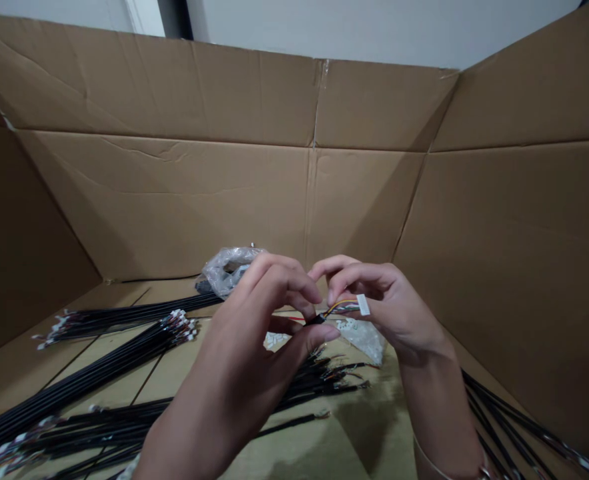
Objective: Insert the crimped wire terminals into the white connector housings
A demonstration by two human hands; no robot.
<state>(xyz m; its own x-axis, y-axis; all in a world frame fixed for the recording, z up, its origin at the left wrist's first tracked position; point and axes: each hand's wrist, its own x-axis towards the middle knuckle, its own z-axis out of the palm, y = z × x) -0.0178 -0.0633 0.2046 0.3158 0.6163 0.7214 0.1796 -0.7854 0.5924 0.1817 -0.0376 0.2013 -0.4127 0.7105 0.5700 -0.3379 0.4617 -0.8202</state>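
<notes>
A black cable (pixel 316 320) is pinched by fingers of the left hand (pixel 257 323); any grip by the right hand (pixel 397 313) is unclear.

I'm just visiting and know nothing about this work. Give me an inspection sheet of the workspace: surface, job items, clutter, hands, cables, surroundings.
Surface: tan work surface, with dark seams at left.
Job items: black cable end with coloured wires leading to a white connector.
Clutter: crumpled clear bag at the back; small white pieces below the hands.
Hands: left hand pinches the cable end; right hand is at the wires, its exact grip unclear.
Cables: black cable bundles at left, many white-tipped; more black cables at right.
Surroundings: cardboard walls left, back and right.
</notes>
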